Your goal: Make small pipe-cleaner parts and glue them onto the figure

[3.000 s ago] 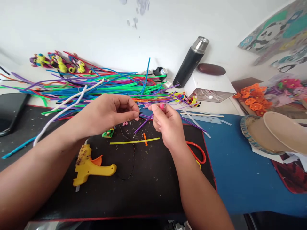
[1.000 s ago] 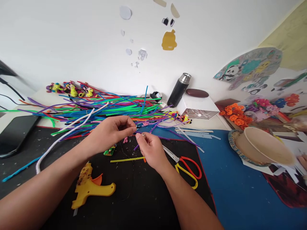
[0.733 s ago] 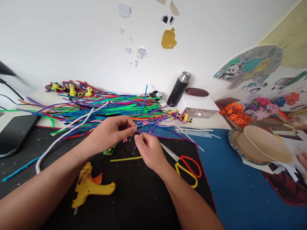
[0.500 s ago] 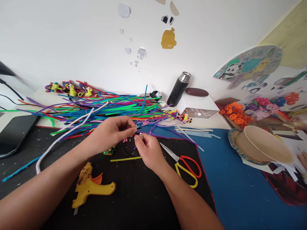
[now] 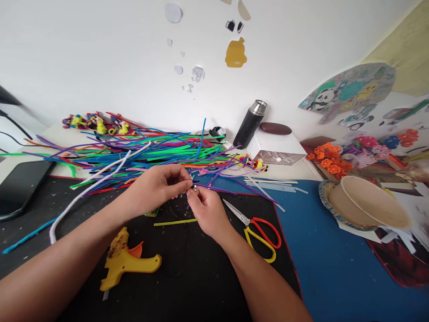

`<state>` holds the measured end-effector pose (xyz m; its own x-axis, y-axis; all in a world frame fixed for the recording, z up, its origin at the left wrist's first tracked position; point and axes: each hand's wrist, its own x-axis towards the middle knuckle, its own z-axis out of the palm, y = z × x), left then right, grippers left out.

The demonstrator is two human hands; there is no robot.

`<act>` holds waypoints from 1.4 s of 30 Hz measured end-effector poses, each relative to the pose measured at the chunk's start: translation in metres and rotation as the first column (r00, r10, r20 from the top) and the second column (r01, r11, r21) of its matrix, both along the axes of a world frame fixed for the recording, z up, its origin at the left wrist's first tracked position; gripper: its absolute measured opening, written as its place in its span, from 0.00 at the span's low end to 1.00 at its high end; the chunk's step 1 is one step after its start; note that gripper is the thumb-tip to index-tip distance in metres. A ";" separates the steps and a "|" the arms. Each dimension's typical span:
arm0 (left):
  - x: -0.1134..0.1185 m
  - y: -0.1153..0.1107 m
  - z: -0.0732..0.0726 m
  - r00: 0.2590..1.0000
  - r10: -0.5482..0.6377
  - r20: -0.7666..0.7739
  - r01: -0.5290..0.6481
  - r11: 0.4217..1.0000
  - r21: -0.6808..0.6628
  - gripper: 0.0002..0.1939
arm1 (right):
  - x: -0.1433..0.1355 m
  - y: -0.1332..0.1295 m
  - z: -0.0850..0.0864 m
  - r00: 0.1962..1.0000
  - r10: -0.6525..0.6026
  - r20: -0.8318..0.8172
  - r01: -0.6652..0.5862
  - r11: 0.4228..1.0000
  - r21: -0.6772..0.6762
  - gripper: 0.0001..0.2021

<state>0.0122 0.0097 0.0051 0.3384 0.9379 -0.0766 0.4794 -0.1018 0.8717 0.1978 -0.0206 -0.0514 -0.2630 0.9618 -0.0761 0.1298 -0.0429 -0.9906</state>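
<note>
My left hand (image 5: 166,185) is closed in a pinch, thumb against forefinger, over the black mat. Right beside its fingertips, my right hand (image 5: 208,209) also pinches. A small pale piece shows at the right fingertips, too small and covered to name. Beneath and behind the hands lies a heap of coloured pipe cleaners (image 5: 167,153). A short yellow-green pipe cleaner (image 5: 174,222) lies on the mat under them. To the right rest scissors (image 5: 250,222) with one red and one yellow handle loop. A yellow glue gun (image 5: 130,264) lies below the left forearm.
A phone (image 5: 25,188) lies at the left. At the back stand a black flask (image 5: 250,125) and a white box (image 5: 281,150). Small pipe-cleaner figures (image 5: 98,123) sit by the wall. A beige bowl (image 5: 372,201) and orange flowers (image 5: 330,158) are on the right.
My left fingertips have shifted slightly right and down, closer to the right ones. Both hands stay pinched in nearly the same place.
</note>
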 end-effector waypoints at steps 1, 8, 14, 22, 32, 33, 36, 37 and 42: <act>0.000 0.000 0.000 1.000 0.001 -0.005 -0.001 1.000 0.002 0.19 | 0.000 0.000 -0.001 1.000 -0.002 -0.002 0.002 1.000 -0.003 0.18; -0.002 0.000 -0.001 1.000 -0.004 -0.015 0.004 1.000 0.002 0.20 | 0.001 0.001 -0.003 1.000 -0.019 -0.009 0.018 0.999 -0.044 0.20; -0.001 0.000 0.000 1.000 -0.005 -0.023 0.005 1.000 0.001 0.20 | 0.002 0.002 -0.006 1.000 -0.023 -0.010 0.023 0.999 -0.041 0.20; 0.000 0.000 0.002 1.000 -0.005 -0.024 0.005 1.000 0.001 0.21 | 0.002 0.003 -0.004 1.000 -0.011 -0.024 0.009 0.999 -0.049 0.20; 0.001 0.000 0.002 1.000 -0.002 -0.014 0.002 1.000 0.002 0.23 | 0.004 0.005 -0.010 0.994 -0.045 -0.102 0.037 0.996 -0.084 0.24; 0.000 0.000 0.002 1.000 -0.001 -0.016 0.001 1.000 0.005 0.23 | 0.004 0.004 -0.010 0.993 -0.041 -0.111 0.031 0.996 -0.087 0.25; 0.000 0.000 0.002 0.999 0.013 -0.032 -0.012 0.999 0.040 0.21 | 0.005 0.005 -0.006 0.985 -0.038 -0.169 0.020 0.995 -0.102 0.26; 0.000 -0.001 0.003 0.999 0.023 -0.041 -0.021 0.998 0.059 0.21 | 0.006 0.005 -0.004 0.979 -0.031 -0.202 0.008 0.993 -0.114 0.27; 0.002 -0.003 0.005 0.991 0.080 -0.110 -0.055 0.976 0.213 0.18 | 0.011 0.007 0.010 0.923 0.046 -0.381 -0.111 0.983 -0.149 0.28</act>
<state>0.0143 0.0063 0.0098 0.2742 0.9577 0.0878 0.5888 -0.2394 0.7720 0.2087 -0.0137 -0.0418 -0.3771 0.9193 -0.1125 -0.2400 -0.2143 -0.9468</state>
